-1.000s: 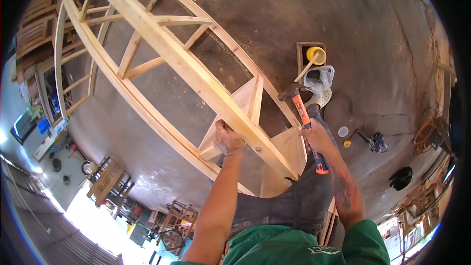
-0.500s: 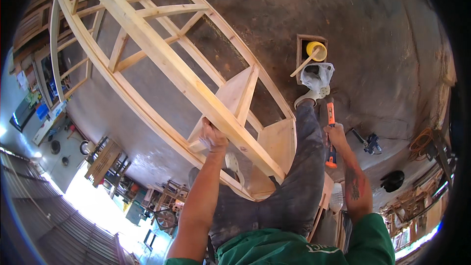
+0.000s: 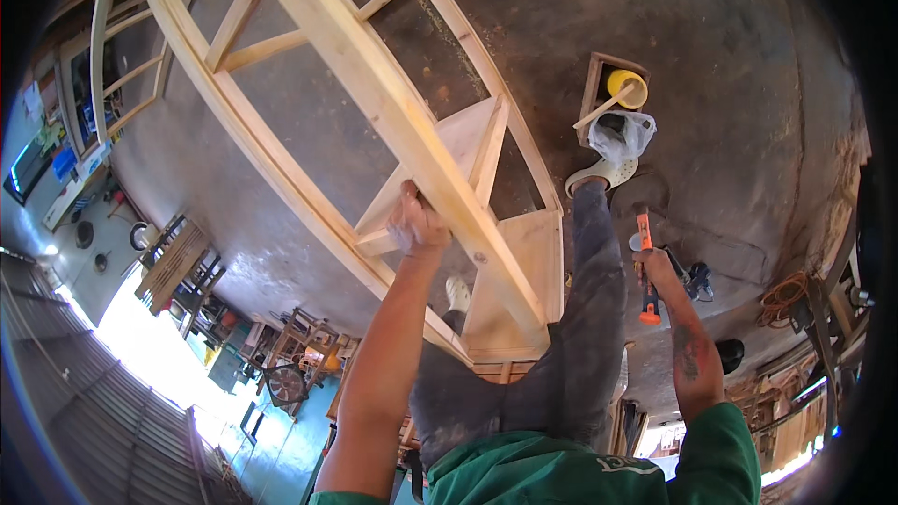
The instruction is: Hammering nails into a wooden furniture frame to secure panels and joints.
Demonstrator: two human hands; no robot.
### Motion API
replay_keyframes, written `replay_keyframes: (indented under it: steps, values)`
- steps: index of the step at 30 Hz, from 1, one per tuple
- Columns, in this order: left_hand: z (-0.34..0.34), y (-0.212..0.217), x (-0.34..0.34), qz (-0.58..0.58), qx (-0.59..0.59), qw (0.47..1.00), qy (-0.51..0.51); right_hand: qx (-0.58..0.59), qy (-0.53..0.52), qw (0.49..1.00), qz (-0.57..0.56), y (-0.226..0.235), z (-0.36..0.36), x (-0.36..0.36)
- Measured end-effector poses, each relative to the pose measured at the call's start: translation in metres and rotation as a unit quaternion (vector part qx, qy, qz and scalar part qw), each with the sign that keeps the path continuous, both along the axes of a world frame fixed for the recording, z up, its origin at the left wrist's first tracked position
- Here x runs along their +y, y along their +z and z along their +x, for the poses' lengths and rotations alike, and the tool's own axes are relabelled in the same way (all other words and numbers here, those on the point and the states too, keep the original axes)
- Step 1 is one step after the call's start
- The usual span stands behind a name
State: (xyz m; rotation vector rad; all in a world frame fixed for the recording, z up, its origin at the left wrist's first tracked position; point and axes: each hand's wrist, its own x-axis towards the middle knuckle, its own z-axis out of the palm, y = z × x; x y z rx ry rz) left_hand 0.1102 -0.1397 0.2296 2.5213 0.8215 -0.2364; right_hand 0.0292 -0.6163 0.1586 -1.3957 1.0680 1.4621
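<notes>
A large pale wooden frame with curved side rails [image 3: 224,103] and cross pieces stretches away from me toward the upper left. My left hand [image 3: 416,220] is closed round the left edge of its thick straight middle beam [image 3: 393,117]; some fingers are hidden behind the wood. Off to the right of the frame, my right hand [image 3: 653,266] grips a hammer [image 3: 649,305] by its orange and dark handle, held clear of the wood. A flat wooden panel [image 3: 514,271] closes in the frame's near end, between my legs.
Ahead of my right foot, a small wooden box [image 3: 591,98] holds a yellow tub [image 3: 625,89] with a stick across it, beside a clear plastic bag [image 3: 622,136]. A dark power tool [image 3: 698,281] and coiled orange cord [image 3: 784,299] lie to the right. A fan [image 3: 285,383] stands lower left.
The frame has shifted in view as I moved, its near end now more upright. My left hand still holds the beam, and the hammer has moved slightly right and lower with my right hand.
</notes>
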Motion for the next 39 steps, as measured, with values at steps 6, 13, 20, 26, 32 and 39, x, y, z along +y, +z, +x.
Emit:
replay_keyframes:
  steps: [6,13,20,26,32,39]
  values:
    - [0.005,0.008,-0.004,-0.006,0.05,0.998,0.024,-0.122,-0.242,0.961,-0.055,0.064,-0.059,0.101]
    - [0.003,0.017,-0.004,-0.017,0.006,1.0,0.025,-0.417,-0.315,0.835,-0.171,0.112,-0.127,0.278]
    - [-0.001,0.011,0.01,-0.104,-0.166,0.978,0.066,-0.514,-0.141,0.784,-0.319,0.095,-0.123,0.285]
    - [-0.058,0.017,0.098,-0.474,-0.285,0.814,0.175,-0.498,-0.114,0.789,-0.341,0.066,-0.125,0.271]
    - [-0.147,0.024,0.153,-0.093,-0.352,0.897,0.253,-0.455,-0.042,0.814,-0.359,0.079,-0.119,0.276]
    - [-0.127,-0.047,0.168,-0.227,-0.225,0.822,0.471,-0.465,-0.025,0.801,-0.376,0.099,-0.117,0.283]
